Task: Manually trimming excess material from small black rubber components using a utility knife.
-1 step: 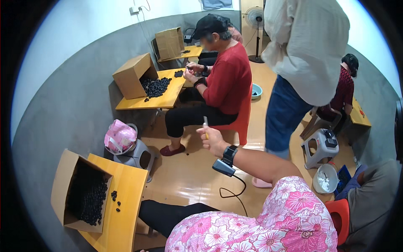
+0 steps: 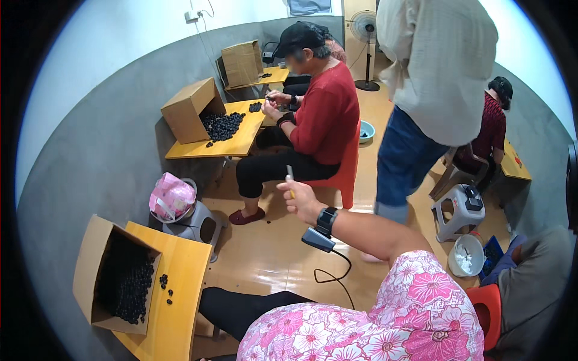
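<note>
Yellow table edge [image 2: 202, 271], floor gap [image 2: 259, 246], right hand [image 2: 304, 203] with tool [image 2: 290, 173]

A floor-standing fan [image 2: 361, 26] with a round wire cage and black pole stands at the upper centre of the frame. A round light-blue plastic basin [image 2: 371, 129] rests on the floor, lower in the frame. At centre left, a pink patterned plastic bag [image 2: 172, 197] is positioned above a grey plastic stool [image 2: 202, 225]. At right, a pale grey plastic stool [image 2: 458, 210] supports a black box-shaped device [image 2: 474, 198]; below it, a round white plastic bucket [image 2: 480, 256] contains white pieces [image 2: 463, 259].
</note>
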`<state>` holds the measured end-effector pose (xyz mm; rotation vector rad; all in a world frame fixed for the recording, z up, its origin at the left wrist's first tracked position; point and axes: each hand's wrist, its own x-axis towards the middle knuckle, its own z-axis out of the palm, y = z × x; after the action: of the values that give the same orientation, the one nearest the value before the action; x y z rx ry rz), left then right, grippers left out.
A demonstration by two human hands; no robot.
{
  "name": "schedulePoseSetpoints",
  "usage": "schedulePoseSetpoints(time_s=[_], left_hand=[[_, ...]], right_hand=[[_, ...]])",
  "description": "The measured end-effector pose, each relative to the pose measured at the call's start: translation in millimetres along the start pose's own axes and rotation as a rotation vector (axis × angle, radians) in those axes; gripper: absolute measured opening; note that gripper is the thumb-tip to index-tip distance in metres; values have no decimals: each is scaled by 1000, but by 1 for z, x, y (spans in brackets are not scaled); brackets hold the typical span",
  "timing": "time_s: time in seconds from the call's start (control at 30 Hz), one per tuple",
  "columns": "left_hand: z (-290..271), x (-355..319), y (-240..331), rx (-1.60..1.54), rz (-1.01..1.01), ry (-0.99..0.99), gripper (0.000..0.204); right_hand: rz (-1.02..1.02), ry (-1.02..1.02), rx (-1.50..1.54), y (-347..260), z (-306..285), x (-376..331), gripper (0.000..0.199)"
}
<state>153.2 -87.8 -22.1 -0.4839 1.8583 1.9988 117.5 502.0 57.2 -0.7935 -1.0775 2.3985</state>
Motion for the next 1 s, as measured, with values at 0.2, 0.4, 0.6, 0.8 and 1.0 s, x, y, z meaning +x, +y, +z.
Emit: schedulePoseSetpoints(time_s=[0.2,0.4,0.6,0.8,1.0], left_hand=[[-41,39,-24,-600,-78,-223,33],[-56,29,-30,-834,-42,-365,30],[-51,33,-32,-877,18,-494,31],[-49,29,-33,-816,99,-543,37],[-43,22,-31,-751,100,-400,42]], right_hand=[[-47,-193,-128,-22,51,-31,32],[-16,-346,-319,-6,48,-69,34],[66,-333,-259,12,36,-92,32],[128,-321,-232,50,49,-86,29],[35,-488,-239,54,77,-93,33]])
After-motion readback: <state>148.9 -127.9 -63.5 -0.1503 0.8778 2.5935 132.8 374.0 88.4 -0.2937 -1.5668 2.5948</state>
